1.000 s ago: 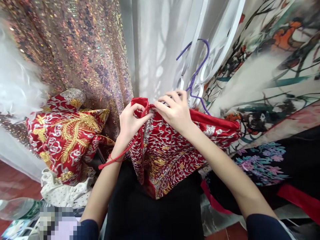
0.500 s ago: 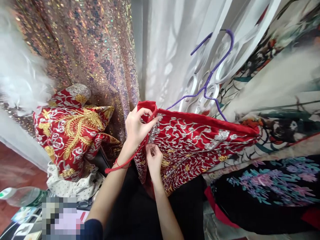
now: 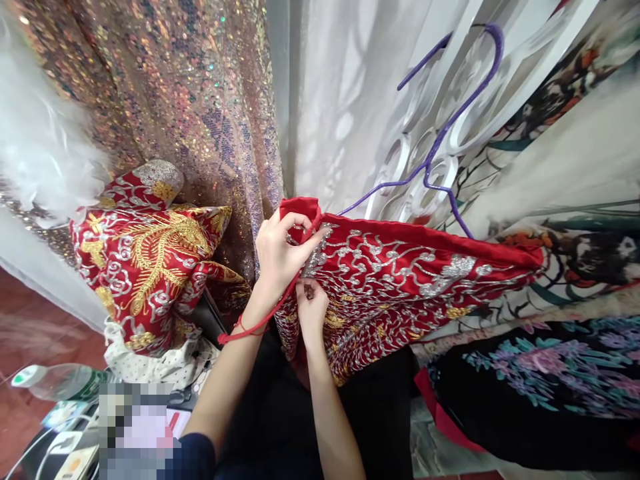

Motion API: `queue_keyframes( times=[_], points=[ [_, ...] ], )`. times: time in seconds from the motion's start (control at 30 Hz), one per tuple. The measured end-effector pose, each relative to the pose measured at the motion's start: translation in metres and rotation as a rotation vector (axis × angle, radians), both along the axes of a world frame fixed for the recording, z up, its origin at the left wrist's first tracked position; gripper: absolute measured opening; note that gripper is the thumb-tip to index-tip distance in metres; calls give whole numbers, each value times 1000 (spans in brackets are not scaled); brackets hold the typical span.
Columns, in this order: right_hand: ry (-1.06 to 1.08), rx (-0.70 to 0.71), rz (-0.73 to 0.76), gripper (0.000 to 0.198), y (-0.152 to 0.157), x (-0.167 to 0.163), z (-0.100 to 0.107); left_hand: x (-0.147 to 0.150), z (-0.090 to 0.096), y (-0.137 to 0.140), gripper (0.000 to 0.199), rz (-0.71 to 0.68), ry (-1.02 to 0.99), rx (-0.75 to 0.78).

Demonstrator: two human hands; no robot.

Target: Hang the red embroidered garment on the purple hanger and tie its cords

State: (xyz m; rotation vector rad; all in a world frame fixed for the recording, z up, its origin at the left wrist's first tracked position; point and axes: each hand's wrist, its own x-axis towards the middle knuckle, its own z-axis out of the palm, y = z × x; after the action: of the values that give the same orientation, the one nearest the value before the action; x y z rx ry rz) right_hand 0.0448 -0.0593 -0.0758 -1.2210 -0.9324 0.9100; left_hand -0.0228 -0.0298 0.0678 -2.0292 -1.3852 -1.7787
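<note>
A red skirt-like garment (image 3: 395,267) with silver and gold embroidery spreads in front of me, its plain red band along the top edge. My left hand (image 3: 283,257) pinches the band's left end between thumb and fingers. Below it, my right hand (image 3: 313,310) has its fingers closed at the garment's left edge; what they grip there is mostly hidden. A thin red cord (image 3: 273,312) runs down from the band across my left forearm. Behind the top edge rises a purple hanger (image 3: 425,167), its lower part hidden by the cloth.
On the left lies a folded red embroidered garment (image 3: 160,260) over a dotted white cloth (image 3: 157,363). A plastic bottle (image 3: 65,381) and a white cable are at lower left. A sequined curtain (image 3: 200,100) hangs behind, and a black floral cloth (image 3: 540,380) is at right.
The hanger and the garment's right end have shifted right in view, the hanger's hook also upward. Both hands keep nearly the same grip, slightly further right in view.
</note>
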Motion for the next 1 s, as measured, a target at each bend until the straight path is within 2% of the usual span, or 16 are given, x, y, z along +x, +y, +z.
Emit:
queue_keyframes(
  times=[0.27, 0.5, 0.73, 0.83, 1.0],
  points=[
    [231, -39, 35, 27, 3, 2, -2, 3, 1, 0, 31, 37, 15, 14],
    [320, -51, 12, 28, -16, 4, 18, 4, -2, -1, 31, 45, 32, 11],
    [230, -24, 89, 18, -43, 6, 29, 7, -1, -3, 32, 54, 22, 9],
    [306, -26, 128, 17, -46, 5, 34, 9, -2, -2, 31, 63, 15, 36],
    [348, -7, 103, 18, -48, 8, 48, 9, -3, -5, 29, 76, 16, 48]
  ],
)
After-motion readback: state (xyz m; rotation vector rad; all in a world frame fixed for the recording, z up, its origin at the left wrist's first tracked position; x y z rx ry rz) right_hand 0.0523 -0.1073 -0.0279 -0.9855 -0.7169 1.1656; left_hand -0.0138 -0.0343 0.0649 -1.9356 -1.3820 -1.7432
